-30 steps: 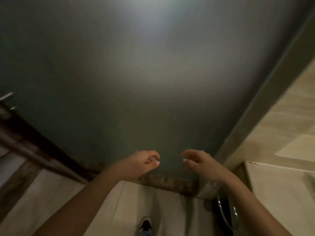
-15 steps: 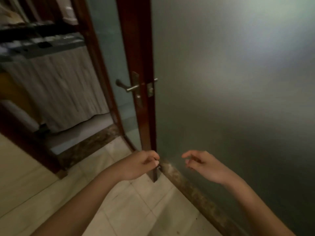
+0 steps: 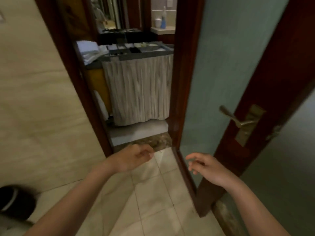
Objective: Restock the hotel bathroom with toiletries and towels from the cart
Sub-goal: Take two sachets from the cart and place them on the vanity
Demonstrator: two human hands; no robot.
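Left hand loosely curled, right hand relaxed; both empty, just short of the threshold. Within the last second the view has swung off frosted glass onto the opening. The cart now stands ahead beyond it, towels and toiletries tray on top, so fetching is judged next. The open door narrows the passage on the right; dark bin low left.

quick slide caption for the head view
Empty left hand and right hand at the open wood-framed glass door, grey-skirted cart with white towels beyond.
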